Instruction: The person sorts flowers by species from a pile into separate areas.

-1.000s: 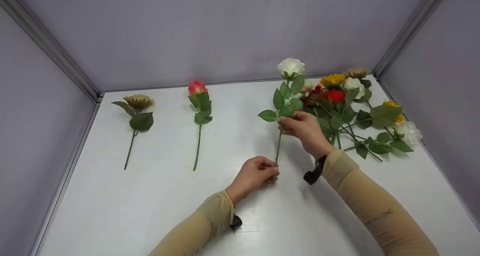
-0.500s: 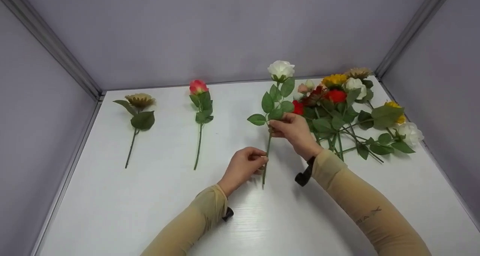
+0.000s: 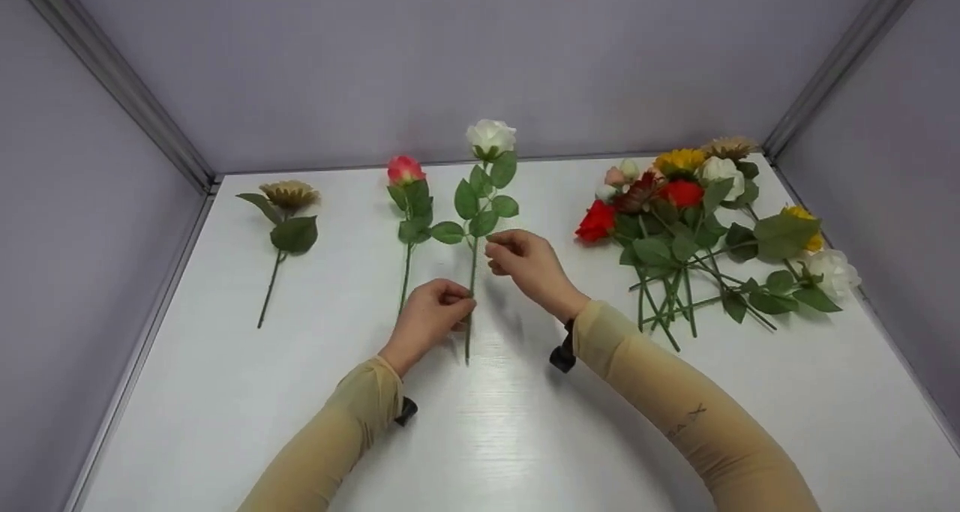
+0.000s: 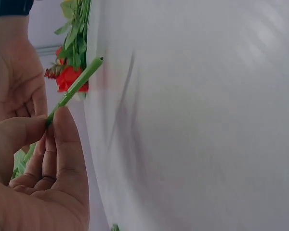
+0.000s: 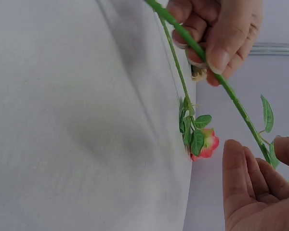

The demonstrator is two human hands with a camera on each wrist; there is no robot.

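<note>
In the head view a white rose stands at the centre, its leafy green stem pointing toward the front. My left hand pinches the lower stem between thumb and fingers; the left wrist view shows the cut stem end sticking out past the left hand, off the table. My right hand is just right of the stem, below the leaves. In the right wrist view the thumb and fingers of the right hand are parted around the stem, without a grip on it.
Left of the white rose lies a pink rose, its leaves close beside. A beige flower lies farther left. A pile of mixed flowers, with a red rose at its near side, covers the back right of the white table.
Both hands and the white rose have moved left, away from the pile and up to the pink rose. My right hand has let go of the stem; the left still pinches it.
</note>
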